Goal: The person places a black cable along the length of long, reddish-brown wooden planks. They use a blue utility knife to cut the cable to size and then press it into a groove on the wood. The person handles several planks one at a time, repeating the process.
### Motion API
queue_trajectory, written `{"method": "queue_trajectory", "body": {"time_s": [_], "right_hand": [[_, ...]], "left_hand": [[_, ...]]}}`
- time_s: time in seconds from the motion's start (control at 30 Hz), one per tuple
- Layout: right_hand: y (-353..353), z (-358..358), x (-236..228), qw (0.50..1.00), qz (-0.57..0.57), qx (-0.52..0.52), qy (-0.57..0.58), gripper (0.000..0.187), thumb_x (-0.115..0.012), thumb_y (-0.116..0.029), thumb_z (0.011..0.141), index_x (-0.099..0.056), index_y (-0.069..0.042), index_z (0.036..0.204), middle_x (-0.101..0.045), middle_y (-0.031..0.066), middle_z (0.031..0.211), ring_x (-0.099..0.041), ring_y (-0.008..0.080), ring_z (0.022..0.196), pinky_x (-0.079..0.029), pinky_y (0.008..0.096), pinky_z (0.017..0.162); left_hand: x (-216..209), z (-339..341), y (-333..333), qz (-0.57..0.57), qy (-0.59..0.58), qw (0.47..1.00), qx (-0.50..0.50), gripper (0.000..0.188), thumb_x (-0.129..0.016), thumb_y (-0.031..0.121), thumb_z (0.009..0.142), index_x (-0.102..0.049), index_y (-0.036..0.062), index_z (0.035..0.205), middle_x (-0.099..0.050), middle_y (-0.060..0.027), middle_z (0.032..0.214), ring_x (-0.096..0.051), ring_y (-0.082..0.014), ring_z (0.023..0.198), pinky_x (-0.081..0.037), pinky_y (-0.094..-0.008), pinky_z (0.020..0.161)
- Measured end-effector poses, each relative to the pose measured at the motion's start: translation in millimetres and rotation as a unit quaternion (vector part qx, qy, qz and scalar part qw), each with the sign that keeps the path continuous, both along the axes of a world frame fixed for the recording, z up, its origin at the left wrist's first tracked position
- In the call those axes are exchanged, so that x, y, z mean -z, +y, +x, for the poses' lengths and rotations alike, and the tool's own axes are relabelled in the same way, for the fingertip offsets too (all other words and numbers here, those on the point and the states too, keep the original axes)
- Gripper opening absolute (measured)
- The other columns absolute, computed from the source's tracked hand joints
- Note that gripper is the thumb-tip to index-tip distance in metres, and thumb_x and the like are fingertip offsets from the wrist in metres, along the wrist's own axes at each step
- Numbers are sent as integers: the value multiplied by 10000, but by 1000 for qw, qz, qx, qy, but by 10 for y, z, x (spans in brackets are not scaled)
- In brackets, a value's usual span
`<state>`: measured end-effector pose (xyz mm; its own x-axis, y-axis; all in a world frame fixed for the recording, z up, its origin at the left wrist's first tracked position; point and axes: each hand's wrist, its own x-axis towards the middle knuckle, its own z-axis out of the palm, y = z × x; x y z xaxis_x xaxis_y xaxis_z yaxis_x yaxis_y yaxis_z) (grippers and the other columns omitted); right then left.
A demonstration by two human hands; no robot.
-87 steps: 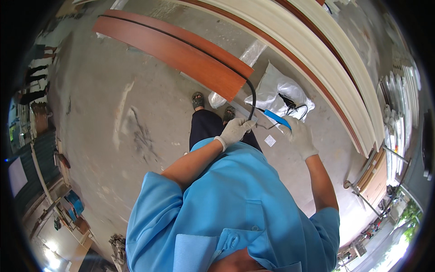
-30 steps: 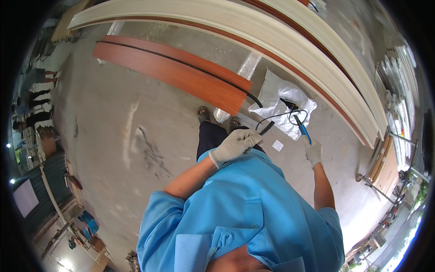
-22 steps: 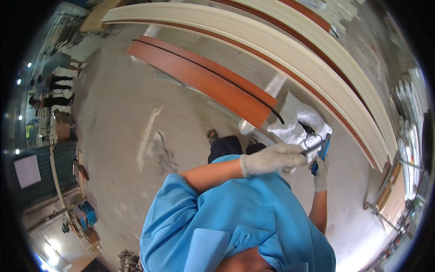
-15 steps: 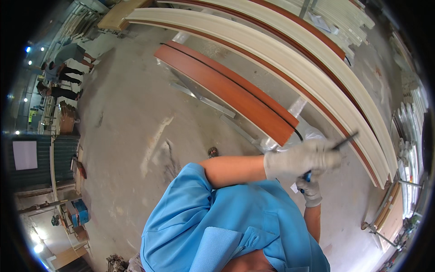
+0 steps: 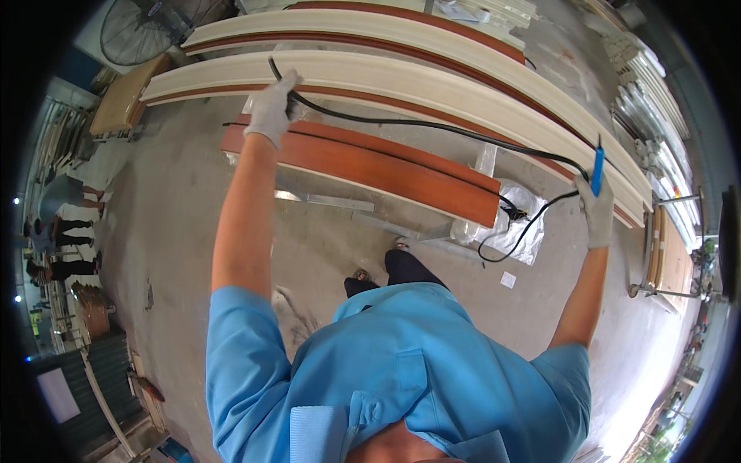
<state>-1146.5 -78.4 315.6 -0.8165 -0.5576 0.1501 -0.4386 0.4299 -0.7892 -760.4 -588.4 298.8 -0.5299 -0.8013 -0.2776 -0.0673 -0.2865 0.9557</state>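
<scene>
though long, strip in left hand

Reddish-brown board: wood-look face, smooth, slight sheen. Beyond board: cream moulding, smooth satin, ridged profile; black strip, smooth, rubber-like. Right of board: blue tool handle, smooth plastic; white sack, crinkled glossy plastic. Floor around board: matt, concrete-like, scuffed. Left hand, right hand: gloved, matt cloth.

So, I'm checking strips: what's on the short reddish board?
A black strip runs along the short reddish board; the surface under it and the patch behind the left hand are hidden.
</scene>
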Motion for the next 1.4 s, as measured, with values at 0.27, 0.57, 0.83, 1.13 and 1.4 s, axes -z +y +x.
{"method": "queue_trajectory", "body": {"time_s": [0.27, 0.57, 0.83, 1.13, 1.4], "right_hand": [[-1195, -131, 541, 974, 159, -120, 110, 315, -775, -239, 853, -656, -30, 1056, -672, 161, 791, -644, 279, 697, -503, 401, 694], [-1252, 81, 1367, 969, 175, -33, 171, 283, -717, -285, 931, -643, -42, 1056, -645, 144, 799, -630, 293, 716, -483, 438, 692], [-365, 934, 2181, 897, 57, 399, -181, 275, -709, -391, 952, -701, -117, 983, -518, -84, 661, -420, 33, 522, -305, 249, 445], [-739, 1216, 1958, 919, -86, 354, -154, 232, -766, -263, 911, -646, -77, 980, -511, -74, 722, -416, 40, 577, -343, 258, 511], [-684, 1042, 2004, 911, -80, 364, -176, 223, -772, -260, 894, -672, -74, 967, -525, -68, 732, -424, 38, 627, -352, 251, 550]], "left_hand": [[983, -365, -57, 66, 59, 975, -202, 340, -701, 282, 971, -623, 1, 1146, -602, -51, 821, -641, -192, 757, -538, -290, 626], [1708, 734, 693, 125, -33, 912, -389, 417, -719, 430, 955, -594, 77, 1140, -587, -48, 988, -555, -145, 777, -488, -324, 727], [2159, 1070, -111, 371, 322, 865, -104, 633, -740, 424, 931, -524, 94, 1425, -529, -166, 1483, -464, -346, 1403, -373, -575, 1173], [2164, 1132, -236, 396, 327, 849, -126, 546, -740, 302, 949, -537, 45, 1386, -561, -126, 1442, -509, -315, 1351, -386, -565, 1170], [2107, 1112, -236, 390, 346, 843, -135, 479, -750, 233, 942, -572, 46, 1345, -618, -99, 1374, -524, -294, 1337, -376, -555, 1176]]}}
